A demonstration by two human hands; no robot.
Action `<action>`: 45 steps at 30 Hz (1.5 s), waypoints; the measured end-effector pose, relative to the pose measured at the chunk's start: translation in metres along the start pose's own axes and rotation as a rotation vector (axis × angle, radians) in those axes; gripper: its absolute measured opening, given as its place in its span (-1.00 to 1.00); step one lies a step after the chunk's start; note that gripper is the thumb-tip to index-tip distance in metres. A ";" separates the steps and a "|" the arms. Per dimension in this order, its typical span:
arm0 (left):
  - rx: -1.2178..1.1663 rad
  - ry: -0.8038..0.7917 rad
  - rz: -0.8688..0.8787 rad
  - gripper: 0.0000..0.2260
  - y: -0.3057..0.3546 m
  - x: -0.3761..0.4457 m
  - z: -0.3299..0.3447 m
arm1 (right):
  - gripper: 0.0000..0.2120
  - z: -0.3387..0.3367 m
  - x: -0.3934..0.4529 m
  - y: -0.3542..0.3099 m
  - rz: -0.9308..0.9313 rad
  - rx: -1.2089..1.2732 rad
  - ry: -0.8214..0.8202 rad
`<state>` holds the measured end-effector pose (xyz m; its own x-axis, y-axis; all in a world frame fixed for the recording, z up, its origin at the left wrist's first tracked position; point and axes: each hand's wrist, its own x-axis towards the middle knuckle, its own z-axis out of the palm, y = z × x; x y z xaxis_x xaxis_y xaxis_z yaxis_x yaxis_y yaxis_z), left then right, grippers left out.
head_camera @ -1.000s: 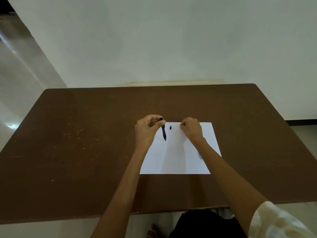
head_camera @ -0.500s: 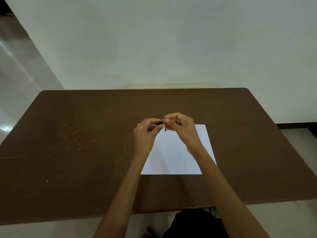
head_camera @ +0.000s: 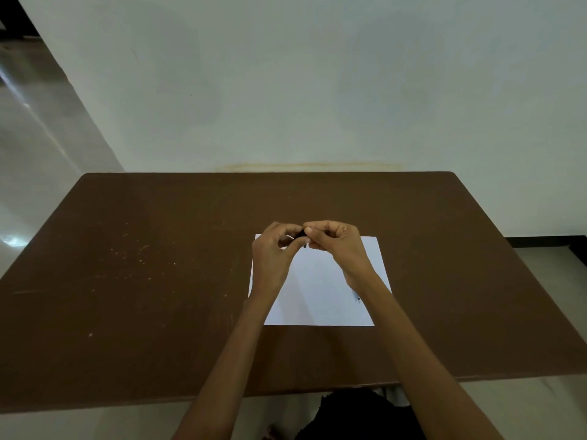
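The pen (head_camera: 300,234), small, dark and mostly hidden, is held just above the far edge of the paper (head_camera: 320,290); the left hand (head_camera: 274,258) pinches one end, the right hand (head_camera: 338,246) the other, fingertips meeting; the paper lies flat on the table (head_camera: 143,281).

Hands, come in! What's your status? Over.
Left hand and right hand both pinching the dark pen, fingertips meeting. Pen mostly hidden, over the far edge of the white paper. Paper flat on the brown table, nothing blocking.
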<state>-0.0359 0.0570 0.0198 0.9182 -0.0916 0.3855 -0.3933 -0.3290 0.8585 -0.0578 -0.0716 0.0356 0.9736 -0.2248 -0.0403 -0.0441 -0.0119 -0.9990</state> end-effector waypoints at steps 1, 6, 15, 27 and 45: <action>0.003 0.002 0.004 -0.87 -0.001 0.000 0.001 | -0.86 0.000 0.000 0.001 -0.002 -0.002 -0.001; 0.030 0.000 0.014 -0.88 -0.004 -0.003 0.002 | -0.89 -0.001 0.001 0.005 -0.041 -0.116 0.020; -0.041 0.027 -0.085 -0.88 -0.012 -0.005 0.007 | -0.75 -0.002 0.002 0.026 -0.103 -0.155 0.047; -0.269 0.152 -0.383 -0.86 -0.030 0.004 -0.001 | -0.65 0.006 0.077 0.093 -0.002 -0.986 -0.018; -0.262 0.093 -0.317 -0.87 -0.008 -0.012 0.003 | -0.83 -0.004 0.002 -0.001 -0.141 -0.259 -0.028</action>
<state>-0.0437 0.0582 0.0071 0.9921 0.0646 0.1074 -0.1024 -0.0763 0.9918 -0.0562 -0.0761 0.0371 0.9798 -0.1763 0.0943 0.0399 -0.2898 -0.9563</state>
